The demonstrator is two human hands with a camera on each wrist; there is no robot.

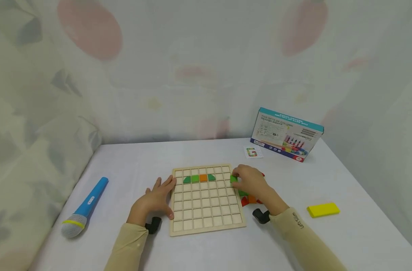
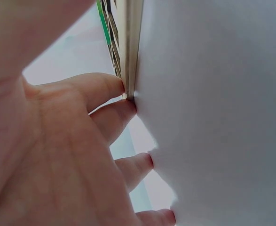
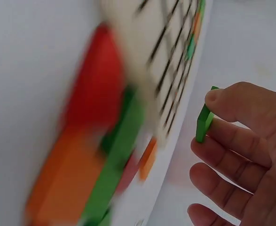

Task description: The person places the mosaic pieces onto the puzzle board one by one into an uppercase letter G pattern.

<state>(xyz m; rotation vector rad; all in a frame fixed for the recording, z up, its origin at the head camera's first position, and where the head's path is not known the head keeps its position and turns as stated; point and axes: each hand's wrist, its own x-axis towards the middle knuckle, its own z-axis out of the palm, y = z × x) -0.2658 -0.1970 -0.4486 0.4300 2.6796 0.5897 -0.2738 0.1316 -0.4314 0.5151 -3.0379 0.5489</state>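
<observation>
A wooden grid board (image 1: 206,205) lies flat in the middle of the table. Near its far edge, a row of pieces fills some squares: a dark green rounded one (image 1: 187,180), a light green square (image 1: 195,178), an orange square (image 1: 203,177) and another dark green rounded one (image 1: 211,177). My left hand (image 1: 155,201) rests at the board's left edge, its spread fingertips touching the edge and the table. Between thumb and fingers, my right hand (image 1: 253,183) pinches a green square tile (image 3: 204,120), held just over the board's right edge.
Loose red, orange and green pieces (image 1: 251,199) lie beside the board, partly under my right hand. A pattern card (image 1: 253,152) and a printed box (image 1: 287,134) are at the back right. A yellow block (image 1: 323,210) lies right, a blue toy microphone (image 1: 87,207) left.
</observation>
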